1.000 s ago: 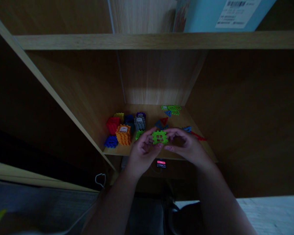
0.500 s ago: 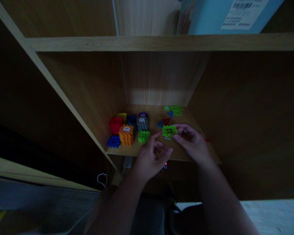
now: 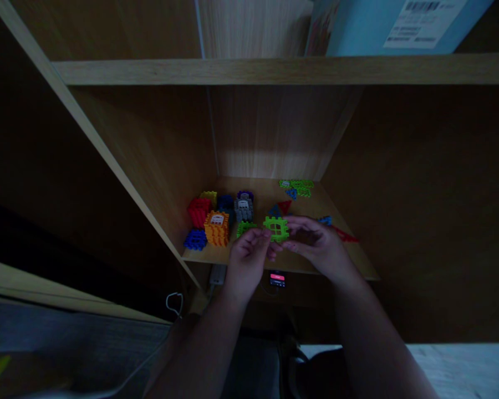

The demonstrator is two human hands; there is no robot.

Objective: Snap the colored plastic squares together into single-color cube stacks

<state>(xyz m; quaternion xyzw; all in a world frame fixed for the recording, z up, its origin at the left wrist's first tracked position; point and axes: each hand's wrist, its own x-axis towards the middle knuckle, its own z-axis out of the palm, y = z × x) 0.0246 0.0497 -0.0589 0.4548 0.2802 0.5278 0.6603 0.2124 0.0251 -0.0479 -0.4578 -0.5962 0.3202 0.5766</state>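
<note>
A light-green square building tile (image 3: 276, 229) with a window-like cross in it and toothed edges is held above the shelf board. My right hand (image 3: 321, 244) pinches its right side between thumb and fingers. On the lower left corner, the thumb and fingers of my left hand (image 3: 249, 256) are closed. Just behind that hand, another green tile (image 3: 246, 226) is partly covered. Further left stand stacks of orange tiles (image 3: 217, 228), red tiles (image 3: 199, 213) and grey tiles (image 3: 243, 210). Blue tiles (image 3: 195, 240) lie at the front left.
Flat green tiles (image 3: 301, 187) lie at the back right, near a red triangle (image 3: 285, 206) and a blue triangle (image 3: 291, 194). A long red piece (image 3: 346, 235) is by the right wall. Below is a lit phone (image 3: 277, 279). Overhead, a shelf edge (image 3: 274, 72) carries a light-blue box (image 3: 357, 30).
The green tile has moved slightly left and tipped up to face me. My left hand has closed its fingers onto it. Phone and right-hand pieces show more.
</note>
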